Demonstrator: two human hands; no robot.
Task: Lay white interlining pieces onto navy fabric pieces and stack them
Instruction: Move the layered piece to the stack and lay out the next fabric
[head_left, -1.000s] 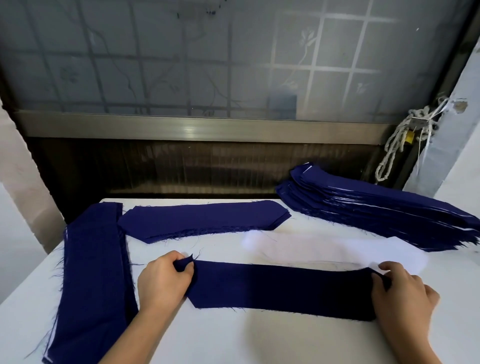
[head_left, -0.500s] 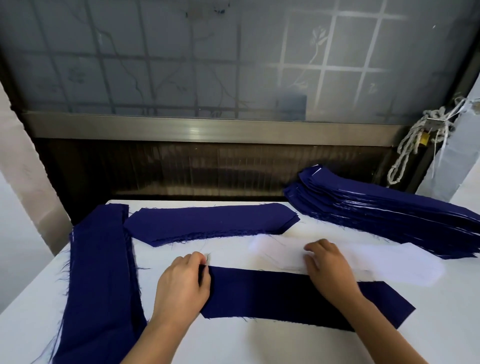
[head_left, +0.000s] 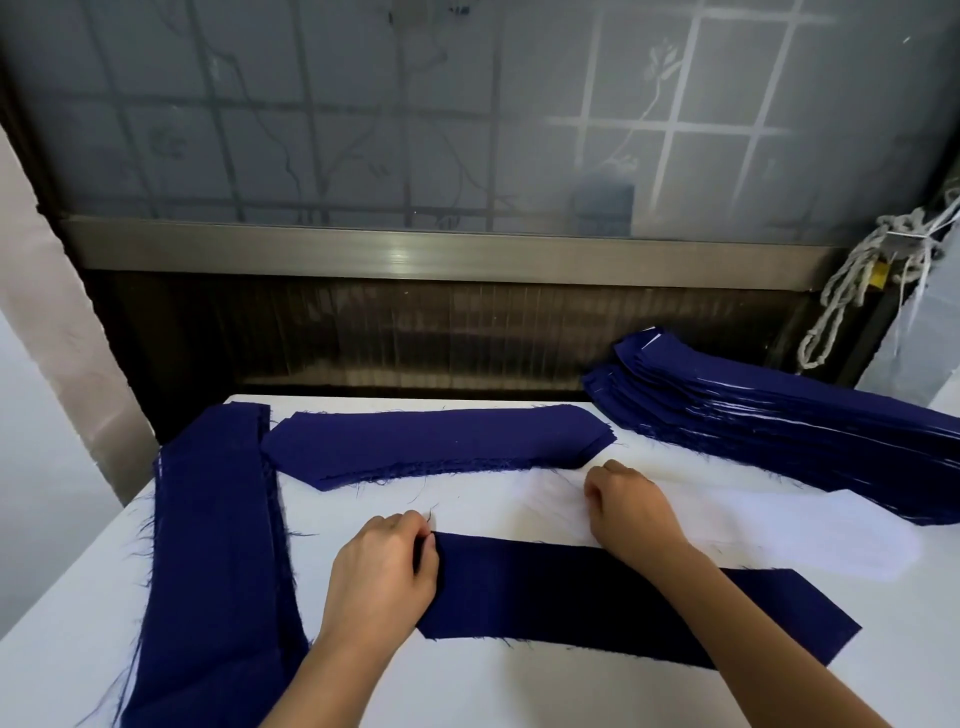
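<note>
Interlining (head_left: 779, 525) edge in right hand (head_left: 631, 506); navy piece (head_left: 597, 597) end in left hand (head_left: 382, 577)

hands (head_left: 379, 571) (head_left: 631, 506) 2 | navy piles (head_left: 213, 545) (head_left: 436, 441) (head_left: 779, 415) 3 | loose navy piece (head_left: 571, 597) 1 | white interlining (head_left: 779, 530) 1 | rope bundle (head_left: 852, 291) 1

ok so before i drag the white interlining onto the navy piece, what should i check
1. Lies flat: the navy piece is spread smooth on the table: ok.
2. Anchored: the left hand pinches its left end: ok.
3. Grip: the right hand holds the white interlining at its left end: ok.
4. A single ply picked up: cannot tell.
5. Interlining laid over the navy piece: not ok, it lies beyond it and offset to the right.
6. The finished stack at the far right is free of both hands: ok.
</note>
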